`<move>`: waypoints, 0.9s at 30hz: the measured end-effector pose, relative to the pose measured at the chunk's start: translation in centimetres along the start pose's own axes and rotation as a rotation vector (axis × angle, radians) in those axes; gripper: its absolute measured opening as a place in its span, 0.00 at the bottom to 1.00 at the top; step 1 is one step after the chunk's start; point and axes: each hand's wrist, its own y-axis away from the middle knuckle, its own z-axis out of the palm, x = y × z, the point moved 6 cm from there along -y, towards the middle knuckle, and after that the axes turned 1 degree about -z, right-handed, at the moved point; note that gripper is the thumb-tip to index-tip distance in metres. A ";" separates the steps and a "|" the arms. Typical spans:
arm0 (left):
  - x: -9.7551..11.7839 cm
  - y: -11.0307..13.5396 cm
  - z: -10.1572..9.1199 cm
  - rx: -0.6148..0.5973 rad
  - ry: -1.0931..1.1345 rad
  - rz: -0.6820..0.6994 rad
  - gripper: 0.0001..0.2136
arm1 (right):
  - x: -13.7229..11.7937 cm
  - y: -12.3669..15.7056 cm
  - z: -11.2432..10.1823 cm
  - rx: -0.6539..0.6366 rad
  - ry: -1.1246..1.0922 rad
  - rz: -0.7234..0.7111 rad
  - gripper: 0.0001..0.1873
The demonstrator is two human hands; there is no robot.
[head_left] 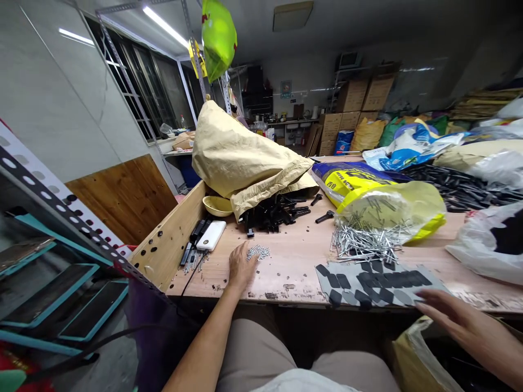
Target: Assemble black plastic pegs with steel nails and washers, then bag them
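Lap [255, 348] nearest; small metal pieces [261, 252] lie just right of left hand [241, 267].
Cannot tell left fingers' grip; right hand [454, 312] open near dark pads [392, 279].

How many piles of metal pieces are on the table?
3: small bits by the left hand, long rods at the yellow bag, thin rods beside the white device. Others may be hidden under bags.

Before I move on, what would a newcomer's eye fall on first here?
Probably the beige sack on the left of the table, with black parts at its mouth. Above it hangs a bright green bag. Next, silvery metal rods heaped at the mouth of a yellow bag, right of centre.
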 end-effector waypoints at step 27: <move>-0.7 0.3 -1.1 0.048 0.186 -0.103 0.20 | -27.9 -18.2 25.8 -0.292 0.489 -0.456 0.16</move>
